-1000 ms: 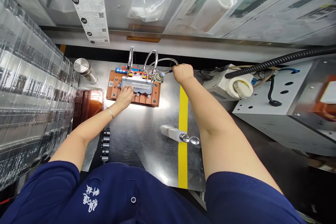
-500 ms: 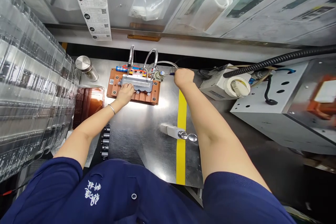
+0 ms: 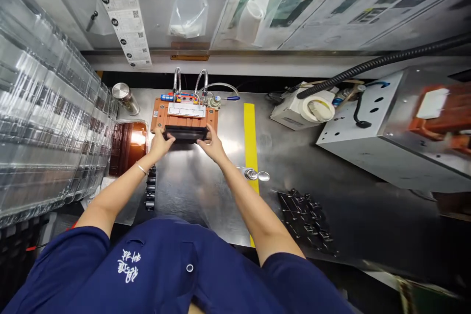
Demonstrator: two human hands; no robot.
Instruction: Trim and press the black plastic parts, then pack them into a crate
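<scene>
Both hands hold a long black plastic part [image 3: 186, 133] by its ends, tilted at the front edge of a brown fixture [image 3: 161, 110]. My left hand [image 3: 161, 143] grips the left end with fingers and thumb. At the other end, my right hand [image 3: 213, 144] pinches it the same way. On the fixture lies a pale strip with rows of small dots [image 3: 186, 110]. Two bent metal hoses [image 3: 203, 78] rise behind it. A lever with a blue handle [image 3: 231, 98] sticks out to the right. The part's underside is hidden.
Stacked clear plastic trays [image 3: 55, 108] rise at the left, by a brown translucent tray [image 3: 127, 149] and a metal cup [image 3: 125, 96]. A small bottle [image 3: 251, 173] stands near the yellow tape [image 3: 250, 132]. Several black parts [image 3: 307, 221] lie at the right, before a machine [image 3: 362, 117].
My right hand has left the lever and moved to the part's right end. The part has come off the fixture toward me, now in both hands. The view has shifted right.
</scene>
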